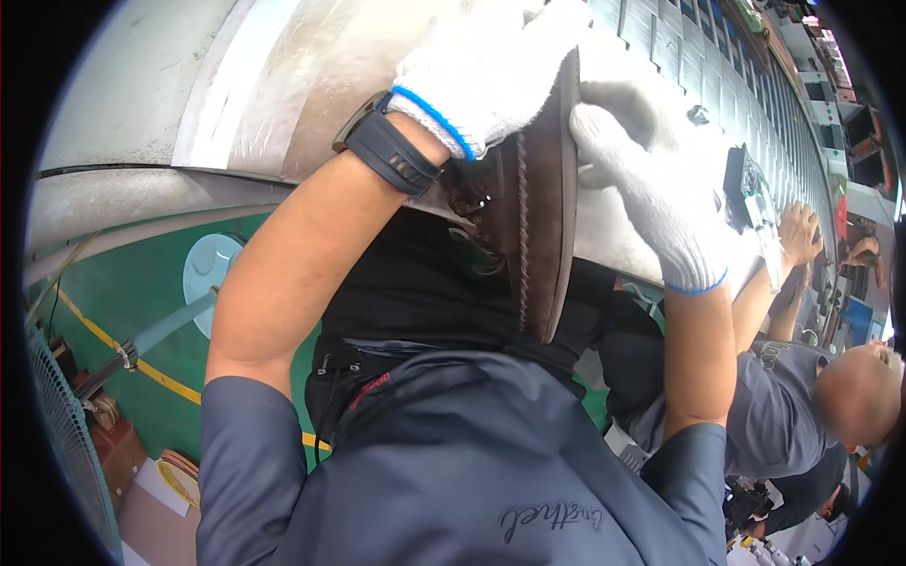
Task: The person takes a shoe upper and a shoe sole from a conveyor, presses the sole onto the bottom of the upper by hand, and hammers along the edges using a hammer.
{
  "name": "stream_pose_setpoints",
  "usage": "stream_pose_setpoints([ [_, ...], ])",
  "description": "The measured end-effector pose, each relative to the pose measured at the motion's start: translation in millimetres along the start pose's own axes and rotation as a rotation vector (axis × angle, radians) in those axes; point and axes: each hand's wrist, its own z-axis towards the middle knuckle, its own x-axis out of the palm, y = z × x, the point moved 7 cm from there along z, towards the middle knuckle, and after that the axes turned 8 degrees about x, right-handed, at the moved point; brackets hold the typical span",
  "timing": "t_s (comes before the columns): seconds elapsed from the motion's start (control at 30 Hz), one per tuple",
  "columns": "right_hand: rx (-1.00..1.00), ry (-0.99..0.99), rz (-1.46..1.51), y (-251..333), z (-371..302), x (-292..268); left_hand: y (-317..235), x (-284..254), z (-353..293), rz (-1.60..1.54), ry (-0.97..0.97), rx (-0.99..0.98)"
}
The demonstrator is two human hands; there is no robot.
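A brown leather shoe (530, 203) with stitched edging is held upright, sole edge facing right, over the edge of a grey workbench (283, 85). My left hand (491, 66), in a white knit glove with a blue cuff, grips the shoe's upper end from the left. A dark watch (392, 151) sits on that wrist. My right hand (642, 170), gloved the same way, presses against the sole side of the shoe from the right.
A slatted conveyor line (755, 104) runs away at the upper right. A person in a grey shirt (783, 406) works beside me at the right, a hand on the bench. Green floor with a yellow line (142, 363) and a fan grille (66, 434) lie at left.
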Motion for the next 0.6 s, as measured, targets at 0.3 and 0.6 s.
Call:
stream_pose_setpoints([
  [0.3, -0.017, 0.245, 0.124, -18, -60, 11, 5, 9, -2, 0.139, -0.010, 0.189],
  [0.6, 0.117, 0.245, 0.247, -15, -46, 13, 6, 8, 3, -0.323, 0.018, -0.251],
])
